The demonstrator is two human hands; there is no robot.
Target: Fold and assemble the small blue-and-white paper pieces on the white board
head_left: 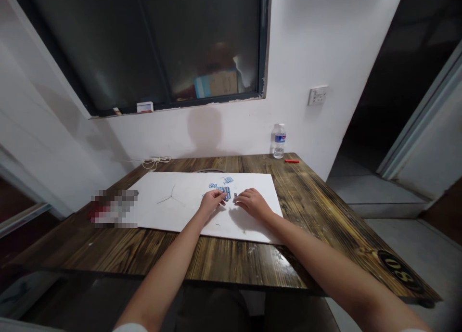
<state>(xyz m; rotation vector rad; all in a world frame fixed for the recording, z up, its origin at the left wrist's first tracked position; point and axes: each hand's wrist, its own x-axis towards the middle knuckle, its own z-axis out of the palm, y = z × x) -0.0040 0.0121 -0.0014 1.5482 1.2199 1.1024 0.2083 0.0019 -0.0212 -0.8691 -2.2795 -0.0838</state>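
On the white board [187, 211] lies a small cluster of flat blue-and-grey striped pieces [227, 180]. My left hand [212, 202] is at the near edge of this cluster, thumb and fingers brought together; what they pinch is too small to make out. Just to its right, my right hand [252, 202] has its fingertips closed on a small dark grey piece [236, 196]. A narrow gap separates the two hands. Thin dark lines [171, 196] that meet at one point show on the board's left half.
The board rests on a brown wooden table [306, 216]. Toward the back stand a water bottle [279, 142] and a red pen-like stick [292, 161], with a coiled pale cord [155, 162] at the back left. A blurred patch [115, 209] covers something at the board's left end.
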